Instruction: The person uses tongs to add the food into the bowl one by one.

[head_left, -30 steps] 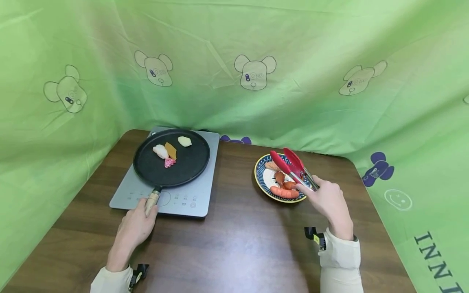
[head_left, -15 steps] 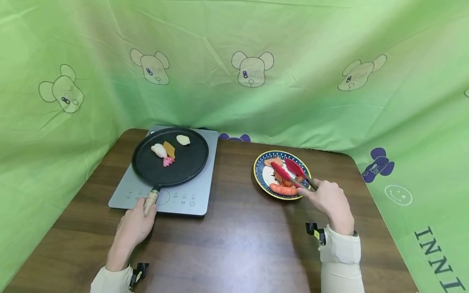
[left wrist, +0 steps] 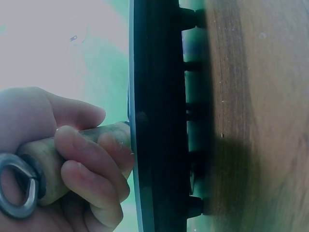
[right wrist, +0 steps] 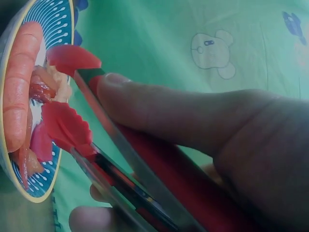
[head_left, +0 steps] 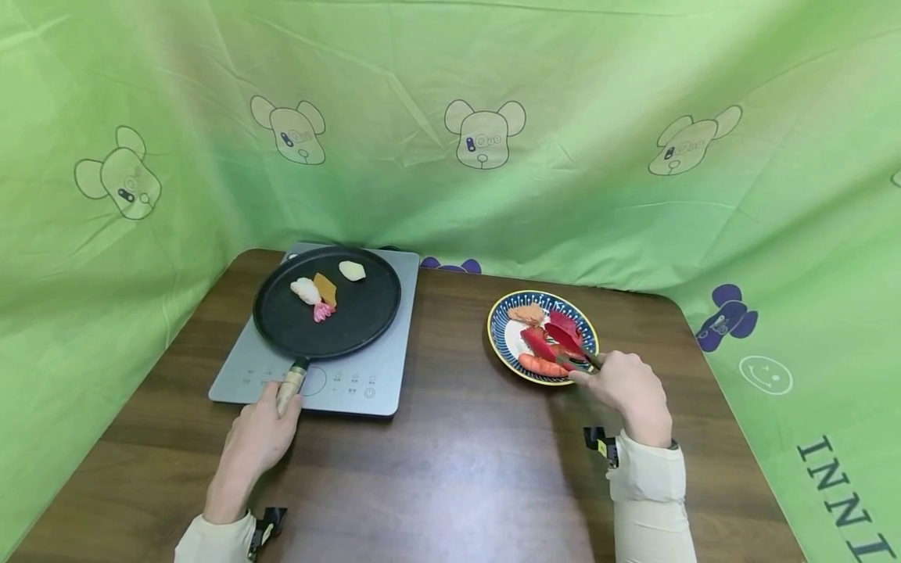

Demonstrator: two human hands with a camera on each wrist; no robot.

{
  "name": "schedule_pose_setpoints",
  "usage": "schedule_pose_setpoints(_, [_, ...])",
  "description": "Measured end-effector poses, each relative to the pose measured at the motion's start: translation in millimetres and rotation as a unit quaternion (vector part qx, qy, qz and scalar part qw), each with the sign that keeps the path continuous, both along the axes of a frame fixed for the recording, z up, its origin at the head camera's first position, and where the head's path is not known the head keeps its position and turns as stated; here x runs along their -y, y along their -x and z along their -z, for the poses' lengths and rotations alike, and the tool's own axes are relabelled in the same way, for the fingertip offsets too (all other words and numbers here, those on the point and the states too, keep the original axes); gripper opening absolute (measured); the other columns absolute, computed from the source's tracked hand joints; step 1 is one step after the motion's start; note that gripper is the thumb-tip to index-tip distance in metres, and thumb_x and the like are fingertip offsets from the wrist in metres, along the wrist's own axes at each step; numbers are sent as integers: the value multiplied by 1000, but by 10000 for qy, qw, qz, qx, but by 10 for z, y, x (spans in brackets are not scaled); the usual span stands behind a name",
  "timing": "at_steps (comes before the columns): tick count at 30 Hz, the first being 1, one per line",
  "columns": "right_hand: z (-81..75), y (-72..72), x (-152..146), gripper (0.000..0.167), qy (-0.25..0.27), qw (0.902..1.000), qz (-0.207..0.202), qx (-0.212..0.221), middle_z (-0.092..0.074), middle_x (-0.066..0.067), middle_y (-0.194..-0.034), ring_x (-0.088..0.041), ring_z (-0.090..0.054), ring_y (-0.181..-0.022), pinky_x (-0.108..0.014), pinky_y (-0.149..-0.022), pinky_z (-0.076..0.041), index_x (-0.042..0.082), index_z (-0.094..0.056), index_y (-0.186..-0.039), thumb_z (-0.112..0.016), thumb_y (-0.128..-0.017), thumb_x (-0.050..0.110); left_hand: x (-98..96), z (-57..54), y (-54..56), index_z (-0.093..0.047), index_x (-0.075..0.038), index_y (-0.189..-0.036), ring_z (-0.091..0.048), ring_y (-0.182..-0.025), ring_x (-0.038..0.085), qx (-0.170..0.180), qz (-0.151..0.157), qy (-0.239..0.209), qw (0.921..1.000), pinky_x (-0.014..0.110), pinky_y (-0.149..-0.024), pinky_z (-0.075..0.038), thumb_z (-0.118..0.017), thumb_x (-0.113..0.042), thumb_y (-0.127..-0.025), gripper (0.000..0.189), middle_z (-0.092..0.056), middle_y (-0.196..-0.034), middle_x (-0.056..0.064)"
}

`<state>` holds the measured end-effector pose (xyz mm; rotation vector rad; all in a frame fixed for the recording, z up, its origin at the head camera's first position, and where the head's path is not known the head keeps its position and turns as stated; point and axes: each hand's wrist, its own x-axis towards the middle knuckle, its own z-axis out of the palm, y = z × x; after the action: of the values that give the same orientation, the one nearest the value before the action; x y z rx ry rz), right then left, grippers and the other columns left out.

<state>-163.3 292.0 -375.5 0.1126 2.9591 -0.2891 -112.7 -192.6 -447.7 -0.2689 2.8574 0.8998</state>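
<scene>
My left hand [head_left: 260,434] grips the wooden handle [head_left: 292,381] of a flat black pan [head_left: 366,320]. In the left wrist view its fingers [left wrist: 91,181] curl around that handle, which ends in a metal ring [left wrist: 30,198]. My right hand [head_left: 629,387] holds red-tipped tongs [head_left: 563,338] over a blue-patterned plate [head_left: 495,344]. Their tips are spread apart, low among the food. A scored sausage [head_left: 540,365] lies at the plate's near side, a light brown piece [head_left: 526,313] at its far side and a dark red piece [head_left: 565,322] at the right. Other brown food is partly covered by the tongs.
Under the pan is a grey induction cooktop [head_left: 380,391]. Inside the pan lie a shrimp piece [head_left: 306,291] with a pink tail, an orange-brown slice [head_left: 326,289] and a pale yellow piece [head_left: 352,270]. Green printed cloth [head_left: 394,156] stands behind the wooden table [head_left: 450,469].
The tongs have come down from above the plate into the food, their tips closer together. My left hand keeps its grip on the pan's handle; the pan's contents stay where they were.
</scene>
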Motion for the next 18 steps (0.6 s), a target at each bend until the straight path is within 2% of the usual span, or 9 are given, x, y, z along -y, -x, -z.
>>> schedule_pose_setpoints(8, [55,72,30,59,-108,9998,140,63,-61,-26,-80,-34,-59,-64,-47,-51,-45,-3,-64,-78,-65,-80,56,-1,-1,-7,-30,3,-137,-46,-56,24,50,8,-60,10000,35,-48,-34,-37,-40,-99,57,-46,-70,11])
schedule_pose_setpoints(12, [68,81,36,55,-88,9998,171,39,-60,-24,-78,-33,-58,-63,-46,-51,-44,-1,-63,-75,-66,-80,54,0,5,-5,-31,3,-135,-46,-56,24,-7,30,-63,10000,35,-47,-34,-38,-39,-99,56,-46,-70,11])
schedule_pose_setpoints(18, [86,96,19,47,-97,9999,117,-33,-59,-23,-78,-35,-58,-64,-46,-51,-43,4,-64,-79,-68,-81,50,-3,-2,-1,-33,3,-134,-46,-56,24,-65,36,-48,10000,35,-47,-34,-39,-37,-99,53,-46,-69,11])
